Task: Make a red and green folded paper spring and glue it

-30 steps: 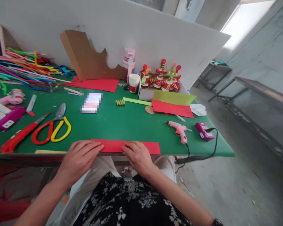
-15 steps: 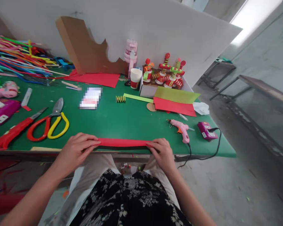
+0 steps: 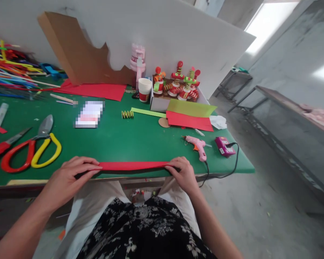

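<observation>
- Left hand (image 3: 68,177) pinching the strip's (image 3: 132,166) left end, right hand (image 3: 183,174) its right!
- Strip runs side to side between both grips, neither hand nearer, table (image 3: 118,144) beneath.

The head camera is looking from above the torso (image 3: 148,230), facing forward and steeply down over the bench (image 3: 140,140). It is viewing the left hand (image 3: 68,176) and right hand (image 3: 184,173) from near, placing them below the frame's middle, with both forearms (image 3: 212,216) entering from the bottom. Its wide view is cutting off the bench's left end while taking in the right end, the floor (image 3: 259,212) beside it and the white board (image 3: 172,36) rising behind. The board's top edge is slanting down toward the right.
</observation>
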Tool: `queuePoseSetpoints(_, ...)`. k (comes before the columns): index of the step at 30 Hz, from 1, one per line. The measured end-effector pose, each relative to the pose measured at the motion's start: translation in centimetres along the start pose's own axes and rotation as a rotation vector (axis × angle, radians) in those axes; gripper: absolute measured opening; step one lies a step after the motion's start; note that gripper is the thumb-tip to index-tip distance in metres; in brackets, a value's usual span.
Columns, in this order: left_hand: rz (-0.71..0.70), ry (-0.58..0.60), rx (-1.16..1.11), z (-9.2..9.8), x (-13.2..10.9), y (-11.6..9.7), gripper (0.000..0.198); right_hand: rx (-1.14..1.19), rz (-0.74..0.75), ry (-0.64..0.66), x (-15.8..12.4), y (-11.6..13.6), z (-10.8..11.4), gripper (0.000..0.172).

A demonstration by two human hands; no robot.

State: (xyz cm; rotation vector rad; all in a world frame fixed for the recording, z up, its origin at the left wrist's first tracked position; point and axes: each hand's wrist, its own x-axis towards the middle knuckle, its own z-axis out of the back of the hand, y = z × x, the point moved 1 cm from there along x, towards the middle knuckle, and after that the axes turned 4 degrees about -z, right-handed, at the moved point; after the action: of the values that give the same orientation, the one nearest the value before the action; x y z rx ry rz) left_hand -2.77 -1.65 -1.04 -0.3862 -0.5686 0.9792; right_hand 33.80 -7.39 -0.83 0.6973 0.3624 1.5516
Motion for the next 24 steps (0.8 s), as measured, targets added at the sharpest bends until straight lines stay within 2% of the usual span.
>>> queuePoseSetpoints(4, -0.021, -0.015, -0.024, 0.00, -0.40, 0.25, 0.048, -0.039, 0.036, -0.018, -0.50, -0.05, 0.03, 0.012)
queuePoseSetpoints(9, -0.029, -0.062, -0.040, 0.14, -0.49, 0.31, 0.048, -0.119, 0.071, -0.001, -1.01, -0.29, 0.16, 0.016)
queuePoseSetpoints(18, 0.070, 0.026, 0.005, 0.27, 0.22, 0.02, 0.057, -0.059, 0.042, -0.009, -0.46, -0.41, 0.49, 0.012)
queuePoseSetpoints(24, 0.064, -0.051, -0.024, 0.37, 0.05, -0.21, 0.059, -0.079, 0.054, -0.026, -0.68, -0.36, 0.37, 0.014)
